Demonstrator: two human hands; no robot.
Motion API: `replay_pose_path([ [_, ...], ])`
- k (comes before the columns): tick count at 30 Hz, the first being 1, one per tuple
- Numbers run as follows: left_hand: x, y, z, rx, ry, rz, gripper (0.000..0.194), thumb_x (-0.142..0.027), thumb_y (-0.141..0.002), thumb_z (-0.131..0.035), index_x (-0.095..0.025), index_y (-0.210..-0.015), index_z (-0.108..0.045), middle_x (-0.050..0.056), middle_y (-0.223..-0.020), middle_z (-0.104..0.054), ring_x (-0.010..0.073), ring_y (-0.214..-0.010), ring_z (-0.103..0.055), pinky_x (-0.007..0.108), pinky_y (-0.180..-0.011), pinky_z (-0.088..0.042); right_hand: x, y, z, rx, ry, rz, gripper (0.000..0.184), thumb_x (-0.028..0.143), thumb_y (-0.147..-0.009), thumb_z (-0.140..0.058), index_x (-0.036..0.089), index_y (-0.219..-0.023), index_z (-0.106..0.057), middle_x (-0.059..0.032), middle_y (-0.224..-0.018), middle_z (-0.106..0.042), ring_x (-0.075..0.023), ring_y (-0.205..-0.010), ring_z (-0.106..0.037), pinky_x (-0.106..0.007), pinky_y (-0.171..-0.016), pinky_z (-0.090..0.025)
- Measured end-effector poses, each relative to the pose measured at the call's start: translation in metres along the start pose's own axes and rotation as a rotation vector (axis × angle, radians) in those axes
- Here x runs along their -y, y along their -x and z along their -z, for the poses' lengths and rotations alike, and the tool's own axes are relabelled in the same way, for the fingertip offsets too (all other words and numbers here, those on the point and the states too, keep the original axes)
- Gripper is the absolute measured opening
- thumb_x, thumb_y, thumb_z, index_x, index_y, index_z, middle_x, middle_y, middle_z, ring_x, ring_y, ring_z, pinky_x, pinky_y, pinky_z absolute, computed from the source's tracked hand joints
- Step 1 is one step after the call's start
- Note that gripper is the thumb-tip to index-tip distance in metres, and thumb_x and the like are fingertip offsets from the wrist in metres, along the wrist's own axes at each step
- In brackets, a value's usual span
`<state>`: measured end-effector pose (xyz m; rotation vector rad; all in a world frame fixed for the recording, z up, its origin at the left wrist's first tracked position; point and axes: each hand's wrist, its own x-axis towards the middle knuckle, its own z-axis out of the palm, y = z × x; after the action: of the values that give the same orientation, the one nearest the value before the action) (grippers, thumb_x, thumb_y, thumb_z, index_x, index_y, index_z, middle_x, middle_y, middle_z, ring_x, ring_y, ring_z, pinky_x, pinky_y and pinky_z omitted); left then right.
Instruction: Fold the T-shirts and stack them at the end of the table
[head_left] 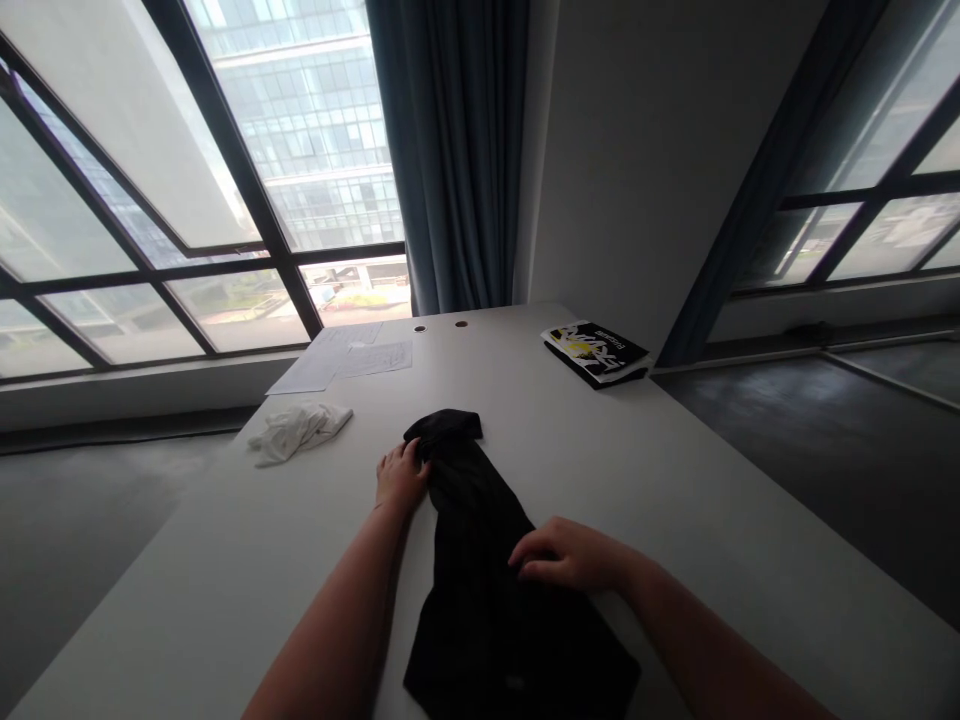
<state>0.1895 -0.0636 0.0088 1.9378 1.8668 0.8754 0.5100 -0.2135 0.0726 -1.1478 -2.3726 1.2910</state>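
A black cloth garment [484,530] lies lengthwise on the white table [322,560] in front of me. It is narrow and bunched at the far end and wider toward me, with a small pale mark near its close edge. My left hand [403,478] rests at the left side of the far end, fingers spread and thumb touching the cloth. Over the right side of the garment is my right hand [574,553], its fingers bent and the thumb a little apart from them. No cloth shows clearly between those fingertips.
A crumpled white cloth [301,430] lies on the left, with sheets of paper [307,362] behind it. A black printed bag or packet [596,352] sits at the far right edge. Two round holes [420,329] mark the table's far end, before a blue curtain [457,160] and windows.
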Motion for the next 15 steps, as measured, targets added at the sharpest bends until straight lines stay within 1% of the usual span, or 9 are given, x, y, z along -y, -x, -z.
replay_pose_path([
  [1, -0.002, 0.0, -0.001, 0.004, 0.072, -0.006, 0.043, -0.029, -0.087, -0.068, -0.025, -0.129, -0.068, 0.013, -0.137, -0.065, 0.0348, -0.136, -0.053, 0.055, -0.121, -0.027, 0.002, -0.005, -0.001, 0.064, -0.083, -0.004, 0.029, 0.038, -0.095, -0.06, 0.025, -0.115, -0.077, -0.0011, -0.091, -0.08, -0.0165, -0.069, -0.073, -0.026, -0.067, -0.056],
  [2, -0.005, 0.0, -0.002, 0.014, 0.129, -0.014, 0.036, -0.025, -0.086, -0.067, -0.026, -0.121, -0.071, 0.011, -0.131, -0.069, 0.0328, -0.132, -0.056, 0.053, -0.119, -0.031, 0.002, -0.012, -0.001, 0.068, -0.148, -0.006, 0.029, 0.039, -0.096, -0.059, 0.023, -0.113, -0.077, -0.001, -0.09, -0.08, -0.0151, -0.064, -0.072, -0.024, -0.062, -0.054],
  [3, -0.007, 0.001, -0.003, 0.027, 0.173, -0.023, 0.03, -0.024, -0.086, -0.065, -0.027, -0.115, -0.072, 0.009, -0.125, -0.071, 0.0305, -0.127, -0.06, 0.05, -0.117, -0.036, 0.0, -0.021, 0.0, 0.005, -0.178, -0.004, 0.029, 0.039, -0.097, -0.057, 0.022, -0.109, -0.076, -0.0015, -0.09, -0.08, -0.0144, -0.062, -0.071, -0.024, -0.06, -0.053],
  [5, -0.013, 0.006, -0.007, 0.047, 0.262, -0.038, 0.022, -0.027, -0.088, -0.063, -0.027, -0.108, -0.072, 0.006, -0.115, -0.074, 0.0265, -0.116, -0.066, 0.044, -0.108, -0.045, -0.01, -0.045, 0.006, -0.297, -0.125, 0.01, 0.027, 0.037, -0.098, -0.055, 0.02, -0.103, -0.076, -0.0032, -0.092, -0.079, -0.0156, -0.067, -0.071, -0.027, -0.066, -0.055],
  [7, -0.019, 0.012, -0.012, 0.053, 0.376, -0.043, 0.02, -0.034, -0.091, -0.06, -0.026, -0.106, -0.071, 0.004, -0.105, -0.075, 0.024, -0.105, -0.069, 0.039, -0.099, -0.051, -0.026, -0.071, 0.016, -0.626, 0.026, 0.027, 0.023, 0.031, -0.096, -0.056, 0.02, -0.101, -0.076, -0.0062, -0.101, -0.078, -0.0202, -0.089, -0.073, -0.033, -0.084, -0.057],
  [9, -0.024, 0.017, -0.017, 0.048, 0.494, -0.036, 0.024, -0.042, -0.092, -0.059, -0.025, -0.105, -0.069, 0.002, -0.097, -0.075, 0.0226, -0.098, -0.07, 0.037, -0.092, -0.054, -0.043, -0.097, 0.026, -0.791, 0.151, 0.052, 0.028, 0.025, -0.092, -0.058, 0.019, -0.114, -0.073, -0.011, -0.122, -0.073, -0.025, -0.116, -0.067, -0.041, -0.105, -0.051],
  [12, -0.028, 0.022, -0.02, 0.036, 0.638, -0.014, 0.03, -0.049, -0.088, -0.066, -0.024, -0.104, -0.067, 0.001, -0.093, -0.073, 0.0216, -0.092, -0.07, 0.035, -0.085, -0.057, -0.065, -0.125, 0.036, -0.779, 0.251, 0.07, 0.049, 0.024, -0.087, -0.063, 0.019, -0.136, -0.065, -0.0143, -0.145, -0.06, -0.0288, -0.139, -0.052, -0.049, -0.12, -0.038],
  [14, -0.028, 0.022, -0.017, 0.034, 0.792, 0.017, 0.03, -0.046, -0.084, -0.072, -0.023, -0.102, -0.067, 0.003, -0.096, -0.072, 0.0221, -0.093, -0.07, 0.036, -0.085, -0.058, -0.076, -0.136, 0.038, -0.741, 0.287, 0.072, 0.057, 0.024, -0.085, -0.067, 0.02, -0.141, -0.061, -0.0138, -0.148, -0.059, -0.03, -0.142, -0.048, -0.051, -0.122, -0.035],
  [15, -0.026, 0.021, -0.014, 0.035, 0.873, 0.023, 0.027, -0.041, -0.082, -0.074, -0.022, -0.101, -0.067, 0.004, -0.1, -0.072, 0.0227, -0.096, -0.07, 0.036, -0.087, -0.058, -0.079, -0.139, 0.039, -0.728, 0.3, 0.07, 0.055, 0.022, -0.084, -0.067, 0.02, -0.138, -0.063, -0.0133, -0.143, -0.062, -0.0302, -0.139, -0.05, -0.052, -0.121, -0.036],
])
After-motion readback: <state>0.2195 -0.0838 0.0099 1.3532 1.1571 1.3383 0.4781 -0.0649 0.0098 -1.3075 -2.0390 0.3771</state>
